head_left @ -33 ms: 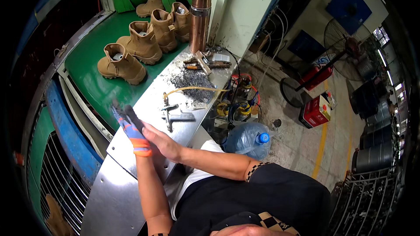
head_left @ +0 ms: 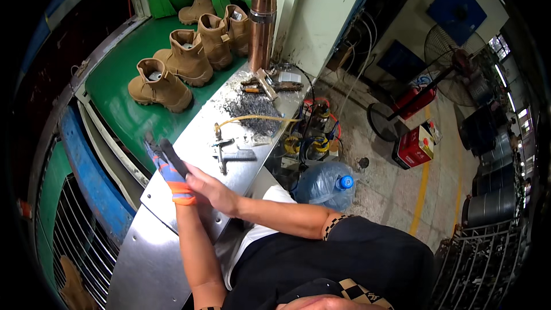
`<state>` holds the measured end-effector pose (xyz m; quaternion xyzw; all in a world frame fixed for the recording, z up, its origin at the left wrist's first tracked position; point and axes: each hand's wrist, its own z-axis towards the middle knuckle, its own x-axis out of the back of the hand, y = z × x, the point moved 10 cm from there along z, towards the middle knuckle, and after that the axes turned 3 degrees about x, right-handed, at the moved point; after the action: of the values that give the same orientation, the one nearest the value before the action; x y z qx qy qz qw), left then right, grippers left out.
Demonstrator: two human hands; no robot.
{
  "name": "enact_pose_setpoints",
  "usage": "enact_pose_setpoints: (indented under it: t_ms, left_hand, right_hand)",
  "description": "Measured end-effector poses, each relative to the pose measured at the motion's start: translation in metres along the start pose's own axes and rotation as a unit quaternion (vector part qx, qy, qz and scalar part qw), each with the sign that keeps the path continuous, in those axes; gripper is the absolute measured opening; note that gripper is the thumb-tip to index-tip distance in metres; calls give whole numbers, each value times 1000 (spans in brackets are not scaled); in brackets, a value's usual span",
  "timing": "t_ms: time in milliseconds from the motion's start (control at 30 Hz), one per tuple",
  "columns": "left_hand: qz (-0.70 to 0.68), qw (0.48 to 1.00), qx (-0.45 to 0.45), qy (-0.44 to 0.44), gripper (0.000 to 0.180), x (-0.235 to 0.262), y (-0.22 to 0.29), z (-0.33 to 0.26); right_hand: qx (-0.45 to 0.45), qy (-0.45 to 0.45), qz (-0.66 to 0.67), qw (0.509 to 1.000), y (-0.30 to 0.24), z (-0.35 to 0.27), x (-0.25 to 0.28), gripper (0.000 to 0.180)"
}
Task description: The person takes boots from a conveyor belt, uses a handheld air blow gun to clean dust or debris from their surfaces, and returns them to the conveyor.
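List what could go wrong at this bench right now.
1. The bare right hand is at the gloved left hand, which holds a dark flat object; unprotected skin might get scraped.
2. The pile of small metal bits lies loose on the steel bench and could scatter or prick a hand.
3. The tall copper flask stands near the bench edge and might get knocked over.

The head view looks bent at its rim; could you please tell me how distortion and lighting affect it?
In the head view, fisheye curvature bows the green conveyor and metal table edges; corners fall black; the windows at right blow out; the tan boots and left hand stay sharp.
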<state>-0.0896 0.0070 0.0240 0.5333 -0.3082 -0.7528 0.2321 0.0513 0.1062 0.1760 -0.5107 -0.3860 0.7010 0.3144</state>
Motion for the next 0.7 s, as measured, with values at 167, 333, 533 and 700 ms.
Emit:
enact_pose_setpoints:
  t_ms: [167,333,533,700]
  left_hand:
    - [227,971,18,71,33,10,6,-29]
    - [238,969,-33,63,32,14,-1,-40]
    - [-11,988,82,131,36,70,-19,-37]
    - [395,902,-158,74,38,-84,72,-31]
  right_hand:
    - [-36,-1,2,999,29,-22,2,89]
    - [-12,23,-11,1000,13,-12,6,82]
    - [21,-19,-120,992,-8,-17,-15,71]
    - [37,34,-2,999,-22,-25,17,72]
